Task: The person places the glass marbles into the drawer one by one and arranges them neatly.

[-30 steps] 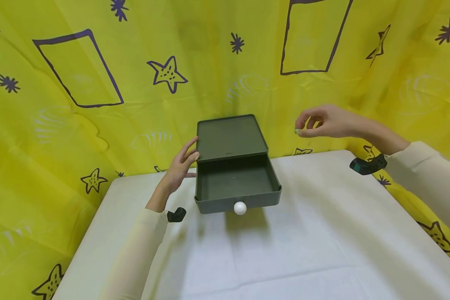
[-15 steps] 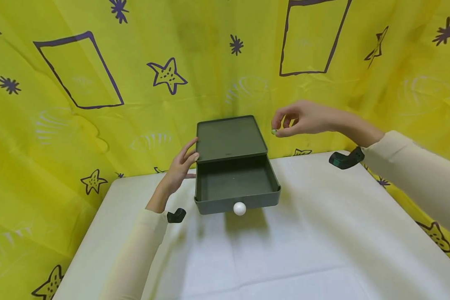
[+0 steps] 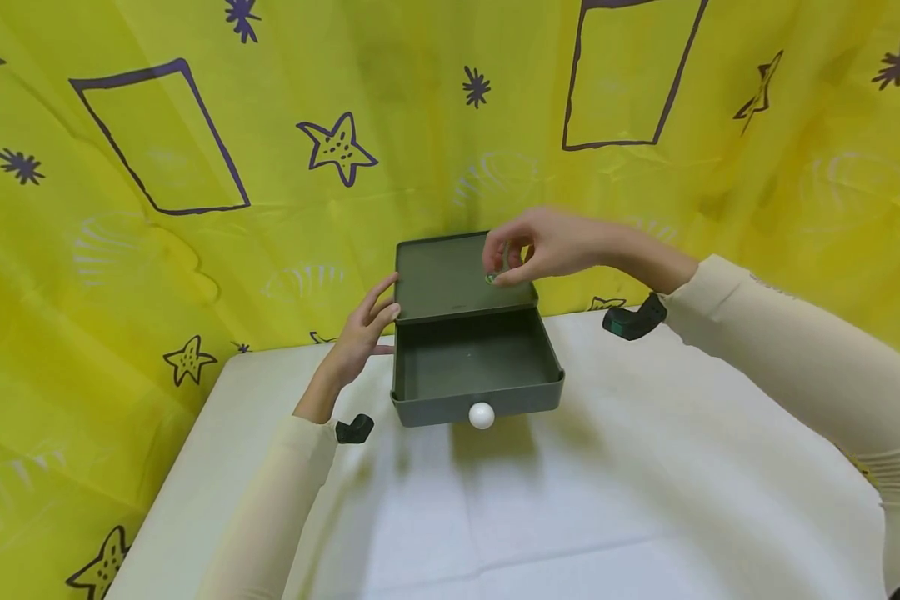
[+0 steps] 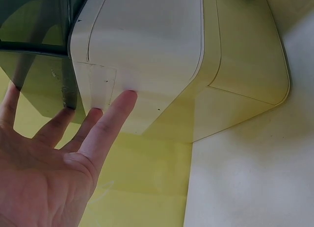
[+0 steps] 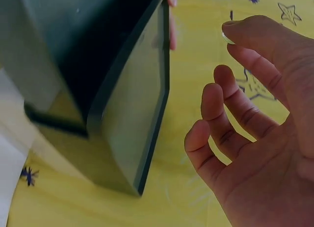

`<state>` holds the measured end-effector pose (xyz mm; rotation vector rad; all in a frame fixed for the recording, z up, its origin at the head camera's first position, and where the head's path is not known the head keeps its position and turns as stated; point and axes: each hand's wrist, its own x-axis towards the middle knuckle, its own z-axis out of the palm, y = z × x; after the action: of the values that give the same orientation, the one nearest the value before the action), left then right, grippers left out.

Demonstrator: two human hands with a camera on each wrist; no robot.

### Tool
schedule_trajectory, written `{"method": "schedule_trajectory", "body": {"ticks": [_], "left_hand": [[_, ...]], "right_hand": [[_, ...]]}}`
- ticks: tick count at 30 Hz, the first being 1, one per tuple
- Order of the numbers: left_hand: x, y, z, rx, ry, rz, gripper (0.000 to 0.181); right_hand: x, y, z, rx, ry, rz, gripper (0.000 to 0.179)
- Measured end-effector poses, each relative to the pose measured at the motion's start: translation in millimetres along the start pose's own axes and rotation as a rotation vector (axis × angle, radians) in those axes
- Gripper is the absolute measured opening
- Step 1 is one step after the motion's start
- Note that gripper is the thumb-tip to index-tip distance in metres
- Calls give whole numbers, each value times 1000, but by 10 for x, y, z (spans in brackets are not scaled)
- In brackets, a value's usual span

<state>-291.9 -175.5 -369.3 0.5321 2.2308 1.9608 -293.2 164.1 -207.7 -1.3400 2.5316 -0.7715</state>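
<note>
A dark green box (image 3: 442, 279) stands near the back of the table, its drawer (image 3: 480, 398) pulled out. A round white knob (image 3: 482, 416) sits on the drawer's front. My left hand (image 3: 352, 342) lies along the box's left side with fingers spread. In the left wrist view, its fingertips (image 4: 130, 95) reach the green wall and a white unit (image 4: 142, 40) beside it. Over the box top, my right hand (image 3: 547, 243) pinches a small pale green thing (image 3: 491, 277) between thumb and forefinger; its kind I cannot tell. The right hand's other fingers are loosely bent.
A yellow curtain (image 3: 412, 100) printed with starfish and frames hangs right behind the box. The white-covered table (image 3: 607, 500) spreads in front and to both sides. Each sleeve carries a black wrist device (image 3: 634, 318).
My right hand has moved left, from beside the box to above its top, still pinching the small green thing. The left hand and the drawer have stayed in place.
</note>
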Motion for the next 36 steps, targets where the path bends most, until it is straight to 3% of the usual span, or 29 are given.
{"method": "schedule_trajectory", "body": {"ticks": [13,17,36], "left_hand": [[2,-7,-8,-4,9,-14,58],[7,5,-2,-4,5,-20,59],[17,4,-5,5,9,-25,61]], "right_hand": [[476,-211,392,72,-110,-146,8],[562,-236,487,70,-136,-154,7],[632,-253,589,38,-158,-152,7]]}}
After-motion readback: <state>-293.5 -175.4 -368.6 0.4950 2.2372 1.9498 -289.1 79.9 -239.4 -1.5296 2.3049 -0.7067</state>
